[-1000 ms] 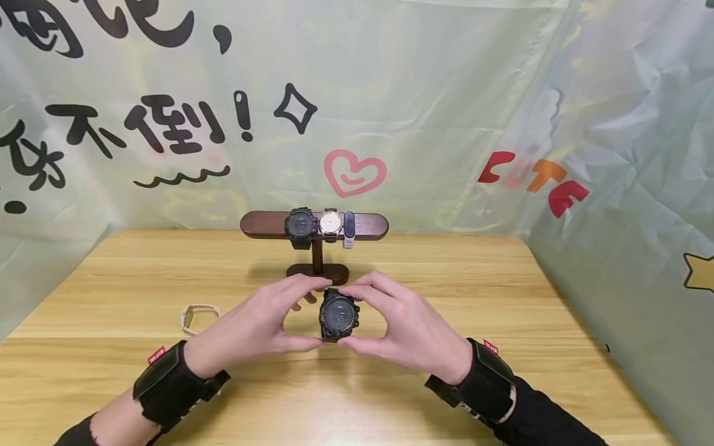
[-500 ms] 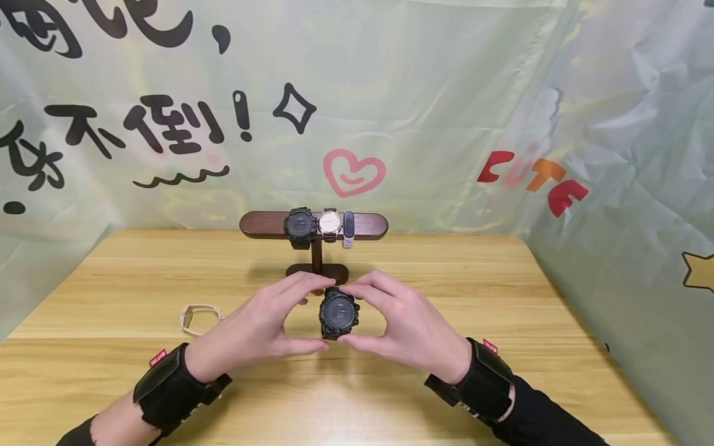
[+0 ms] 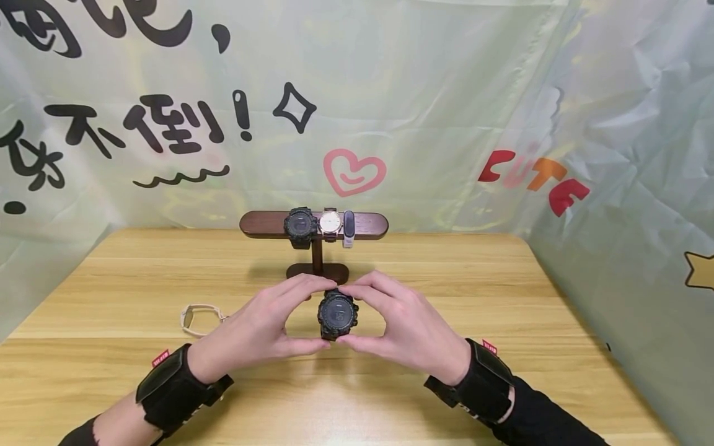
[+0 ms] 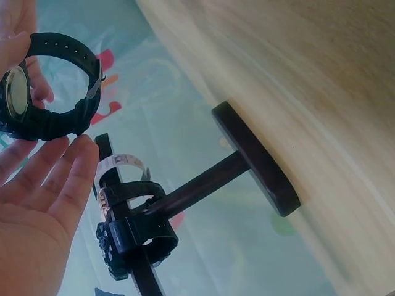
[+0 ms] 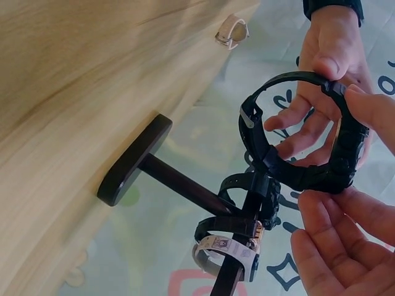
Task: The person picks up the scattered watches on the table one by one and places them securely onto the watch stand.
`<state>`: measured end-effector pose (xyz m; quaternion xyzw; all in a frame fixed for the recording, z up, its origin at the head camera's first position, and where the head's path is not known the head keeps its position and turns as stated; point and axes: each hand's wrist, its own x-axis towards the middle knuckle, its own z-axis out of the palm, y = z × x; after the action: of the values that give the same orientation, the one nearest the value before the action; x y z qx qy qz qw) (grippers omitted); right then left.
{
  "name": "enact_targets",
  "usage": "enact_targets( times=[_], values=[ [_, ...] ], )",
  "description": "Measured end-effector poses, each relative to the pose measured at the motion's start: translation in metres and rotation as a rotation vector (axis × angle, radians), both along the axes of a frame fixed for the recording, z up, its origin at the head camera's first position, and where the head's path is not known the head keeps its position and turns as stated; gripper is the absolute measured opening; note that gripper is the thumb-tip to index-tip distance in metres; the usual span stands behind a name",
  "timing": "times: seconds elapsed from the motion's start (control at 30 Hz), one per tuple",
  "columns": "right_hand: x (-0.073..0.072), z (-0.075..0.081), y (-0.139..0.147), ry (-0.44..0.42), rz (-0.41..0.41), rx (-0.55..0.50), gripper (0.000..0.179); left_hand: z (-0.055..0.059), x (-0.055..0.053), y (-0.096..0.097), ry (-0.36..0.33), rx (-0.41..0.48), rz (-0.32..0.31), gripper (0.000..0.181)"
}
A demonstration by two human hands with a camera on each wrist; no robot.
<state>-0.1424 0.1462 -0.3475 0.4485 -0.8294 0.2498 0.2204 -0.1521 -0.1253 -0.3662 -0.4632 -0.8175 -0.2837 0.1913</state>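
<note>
A black digital wristwatch [image 3: 338, 313] is held up above the table, its face toward the head camera. Its strap forms a joined loop, plain to see in the right wrist view. My left hand [image 3: 259, 322] grips the left side, thumb at the lower edge and fingers at the upper. On the other side my right hand [image 3: 404, 319] pinches it the same way. Behind stands a dark wooden watch stand [image 3: 256, 224]. Its bar carries another black watch [image 3: 300, 224], a rose-gold watch [image 3: 330, 223] and a light-strapped fitness band [image 3: 349, 226].
A pale-strapped watch [image 3: 188, 317] lies on the wooden table [image 3: 446, 279] at the left, partly behind my left hand. A printed cloth [image 3: 435, 93] hangs behind the table and along its right side.
My left hand has shifted slightly to the right, its fingertips nearer the right hand's. The black watch has turned very slightly between the hands. The stand and its watches are unmoved.
</note>
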Motion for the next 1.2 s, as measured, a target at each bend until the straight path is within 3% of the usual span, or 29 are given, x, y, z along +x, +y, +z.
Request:
enact_targets(
  times=[0.57, 0.73, 0.87, 1.2],
  values=[
    [-0.002, 0.002, 0.000, 0.018, 0.018, -0.046, 0.055, 0.004, -0.006, -0.007, 0.002, 0.021, 0.010, 0.077],
    [-0.006, 0.004, 0.003, 0.026, 0.001, -0.059, 0.050, 0.007, -0.012, -0.014, 0.045, 0.046, 0.016, 0.078],
    [-0.010, 0.008, 0.005, 0.006, -0.023, -0.073, 0.047, 0.011, -0.017, -0.021, 0.081, 0.059, 0.038, 0.079],
    [-0.029, 0.018, 0.014, -0.038, -0.138, -0.081, 0.046, 0.030, -0.019, -0.042, 0.051, 0.064, 0.143, 0.083]
  ],
)
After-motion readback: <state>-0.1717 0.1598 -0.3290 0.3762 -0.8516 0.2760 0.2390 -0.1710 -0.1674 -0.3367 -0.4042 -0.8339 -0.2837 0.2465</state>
